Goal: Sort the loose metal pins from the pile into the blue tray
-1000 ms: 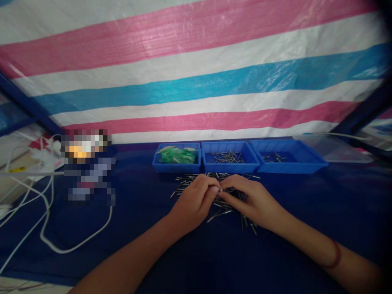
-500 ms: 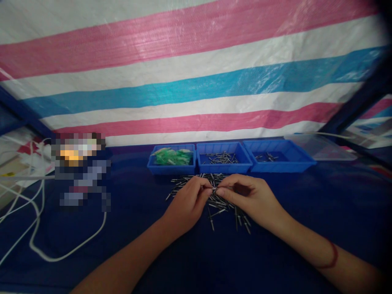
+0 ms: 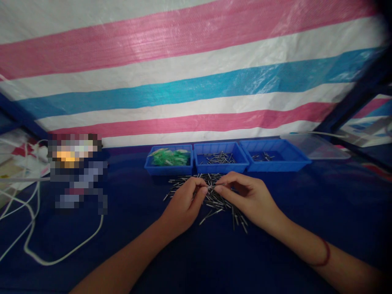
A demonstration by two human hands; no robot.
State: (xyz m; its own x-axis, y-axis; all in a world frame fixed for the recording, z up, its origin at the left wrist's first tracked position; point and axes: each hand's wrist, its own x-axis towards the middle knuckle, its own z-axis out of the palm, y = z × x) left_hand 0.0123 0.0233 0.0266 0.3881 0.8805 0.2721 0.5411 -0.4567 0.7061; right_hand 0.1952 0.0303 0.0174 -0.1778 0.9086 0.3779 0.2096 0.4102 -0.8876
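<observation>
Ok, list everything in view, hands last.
Striped sheet: one, pink, white and blue, backdrop
Posts: two, dark blue, either side
Table: one, dark blue, foreground
Bins: three, blue, row at back
Packets: several, green, left bin
Pins: many, silvery, middle bin
More pins: fewer, silvery, right bin
Pin pile: uncountable, black and silver, mid-table
Plastic sheet: one, clear, back right
Cables: several, white, mostly left
Clutter: uncountable, white and red, far left
Pixelated items: uncountable, mixed colours, left
Small piece: apparently one, pale, between fingertips
Band: one, dark red, right forearm
Left hand: one, bare, over pile
Right hand: one, bare, opposite

Two hands (image 3: 255, 198), three bins (image 3: 221, 168), one heap of pins (image 3: 218, 200), one wristband (image 3: 328, 254)
</observation>
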